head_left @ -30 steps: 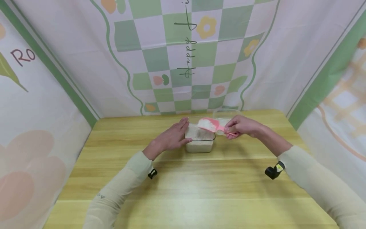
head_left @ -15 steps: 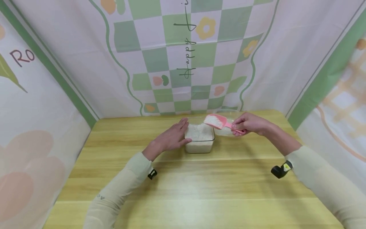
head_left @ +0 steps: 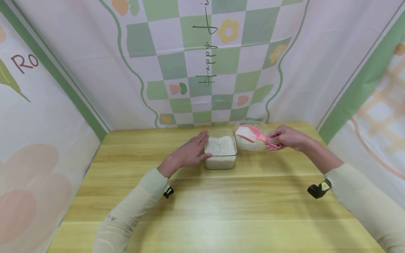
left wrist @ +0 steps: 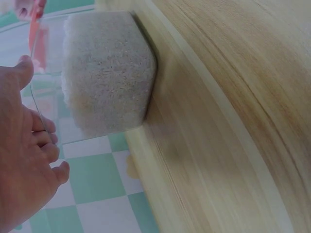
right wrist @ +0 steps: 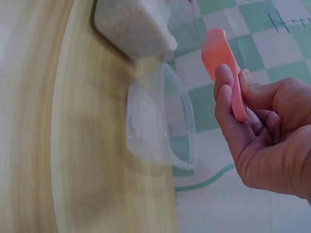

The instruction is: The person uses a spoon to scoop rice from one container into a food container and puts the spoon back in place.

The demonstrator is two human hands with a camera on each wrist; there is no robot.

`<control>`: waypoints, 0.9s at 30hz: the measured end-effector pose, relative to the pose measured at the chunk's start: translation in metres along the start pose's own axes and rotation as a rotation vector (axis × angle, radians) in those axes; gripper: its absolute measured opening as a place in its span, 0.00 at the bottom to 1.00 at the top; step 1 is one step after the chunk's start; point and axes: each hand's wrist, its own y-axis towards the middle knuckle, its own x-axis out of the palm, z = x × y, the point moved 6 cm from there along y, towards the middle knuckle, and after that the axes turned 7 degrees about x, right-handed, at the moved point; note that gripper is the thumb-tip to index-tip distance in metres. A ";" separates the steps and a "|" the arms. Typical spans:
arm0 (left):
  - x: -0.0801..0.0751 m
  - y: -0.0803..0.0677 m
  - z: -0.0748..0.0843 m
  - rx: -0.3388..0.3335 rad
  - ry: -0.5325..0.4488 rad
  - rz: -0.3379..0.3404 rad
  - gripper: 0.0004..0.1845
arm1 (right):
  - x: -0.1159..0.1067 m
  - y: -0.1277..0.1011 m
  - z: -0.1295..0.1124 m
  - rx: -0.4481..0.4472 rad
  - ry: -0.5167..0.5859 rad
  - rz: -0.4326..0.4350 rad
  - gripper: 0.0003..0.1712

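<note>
Pink plastic is the thing in play: a person is moving rice between two clear tubs on a wooden table (head_left: 221, 196). Taking the full square container (head_left: 220, 151) as landmark, the left hand (head_left: 189, 151) is lying against its left wall, fingers straight and relaxed, steadying it and gripping nothing. Just right of the container, the second tub (head_left: 252, 143) is sitting partly filled. Over it the right hand (head_left: 286, 137) is pinching the pink scoop (head_left: 253, 134) by its handle, loaded and level. Judging by this, tipping comes next, calling for a wrist roll.
</note>
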 end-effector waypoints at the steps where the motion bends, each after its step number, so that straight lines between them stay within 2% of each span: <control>1: 0.000 0.000 0.000 0.000 -0.003 0.000 0.44 | -0.002 0.000 0.002 0.002 0.002 0.004 0.15; 10: 0.000 -0.002 0.000 -0.009 -0.010 -0.002 0.45 | -0.016 0.004 0.015 0.032 -0.028 0.067 0.18; 19: 0.003 -0.004 -0.001 -0.005 -0.019 0.005 0.45 | -0.021 0.014 0.026 0.010 -0.097 0.117 0.18; 27: 0.003 -0.002 -0.001 0.003 0.002 0.001 0.45 | -0.024 0.019 0.024 0.006 -0.162 0.183 0.18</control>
